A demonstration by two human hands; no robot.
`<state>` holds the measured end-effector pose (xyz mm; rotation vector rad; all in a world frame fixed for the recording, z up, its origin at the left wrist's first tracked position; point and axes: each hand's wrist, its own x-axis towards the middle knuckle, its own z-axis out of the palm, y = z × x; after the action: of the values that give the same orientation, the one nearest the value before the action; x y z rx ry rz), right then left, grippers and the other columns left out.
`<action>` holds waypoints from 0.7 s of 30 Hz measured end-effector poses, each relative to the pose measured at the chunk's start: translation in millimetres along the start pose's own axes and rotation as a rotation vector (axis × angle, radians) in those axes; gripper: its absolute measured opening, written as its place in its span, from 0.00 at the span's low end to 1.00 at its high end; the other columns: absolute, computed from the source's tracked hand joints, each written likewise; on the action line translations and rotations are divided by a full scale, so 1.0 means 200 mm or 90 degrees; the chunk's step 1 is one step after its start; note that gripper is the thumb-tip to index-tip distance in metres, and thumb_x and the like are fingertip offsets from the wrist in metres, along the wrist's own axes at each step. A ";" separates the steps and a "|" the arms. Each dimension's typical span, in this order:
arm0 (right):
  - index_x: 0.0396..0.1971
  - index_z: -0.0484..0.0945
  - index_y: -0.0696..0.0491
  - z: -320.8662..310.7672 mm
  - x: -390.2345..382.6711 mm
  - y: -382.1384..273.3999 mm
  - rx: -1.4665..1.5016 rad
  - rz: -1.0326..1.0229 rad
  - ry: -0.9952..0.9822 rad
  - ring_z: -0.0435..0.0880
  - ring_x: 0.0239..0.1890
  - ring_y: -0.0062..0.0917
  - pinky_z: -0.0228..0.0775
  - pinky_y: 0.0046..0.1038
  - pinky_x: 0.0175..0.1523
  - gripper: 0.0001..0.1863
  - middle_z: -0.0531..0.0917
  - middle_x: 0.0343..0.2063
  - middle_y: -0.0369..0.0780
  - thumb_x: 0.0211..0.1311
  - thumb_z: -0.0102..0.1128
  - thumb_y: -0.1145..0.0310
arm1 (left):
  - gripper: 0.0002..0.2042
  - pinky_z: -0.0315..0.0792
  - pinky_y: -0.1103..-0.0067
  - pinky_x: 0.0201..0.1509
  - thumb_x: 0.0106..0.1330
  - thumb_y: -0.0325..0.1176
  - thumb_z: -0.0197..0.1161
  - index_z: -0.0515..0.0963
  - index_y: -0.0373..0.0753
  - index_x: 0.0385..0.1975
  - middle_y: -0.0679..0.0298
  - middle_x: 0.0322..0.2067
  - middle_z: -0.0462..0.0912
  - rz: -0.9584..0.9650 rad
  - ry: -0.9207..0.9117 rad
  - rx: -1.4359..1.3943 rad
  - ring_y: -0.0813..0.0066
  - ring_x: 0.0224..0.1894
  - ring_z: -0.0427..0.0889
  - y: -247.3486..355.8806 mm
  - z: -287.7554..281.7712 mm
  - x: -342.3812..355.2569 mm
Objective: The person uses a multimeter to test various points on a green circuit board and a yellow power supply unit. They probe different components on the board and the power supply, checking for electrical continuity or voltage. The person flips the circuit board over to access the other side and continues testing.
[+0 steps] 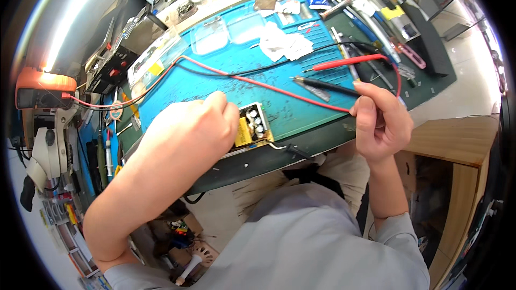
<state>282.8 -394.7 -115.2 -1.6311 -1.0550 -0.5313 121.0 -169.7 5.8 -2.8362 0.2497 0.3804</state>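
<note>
circuit board [252,125] is seen right of the curled left hand [203,126]; grip there, or in the curled right hand [382,122] near the red lead [290,94], cannot be told. board handling seems in hand; steadiness appears called for.

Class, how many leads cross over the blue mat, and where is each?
2. The red lead slants toward the right hand; the black lead curves past the near edge of the white tissue. The left hand may hide more.
</note>
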 end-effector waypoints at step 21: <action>0.32 0.83 0.50 -0.20 0.24 0.06 -0.282 0.135 -0.312 0.85 0.34 0.33 0.77 0.35 0.39 0.05 0.84 0.30 0.36 0.63 0.70 0.66 | 0.07 0.78 0.72 0.36 0.54 0.23 0.65 0.73 0.38 0.30 0.60 0.30 0.75 -0.005 0.109 -0.027 0.64 0.34 0.84 -0.02 0.11 -0.05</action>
<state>323.5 -415.0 -70.3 -2.3152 -1.1460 -0.2307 107.7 -158.9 -11.2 -2.9136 0.2676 0.1428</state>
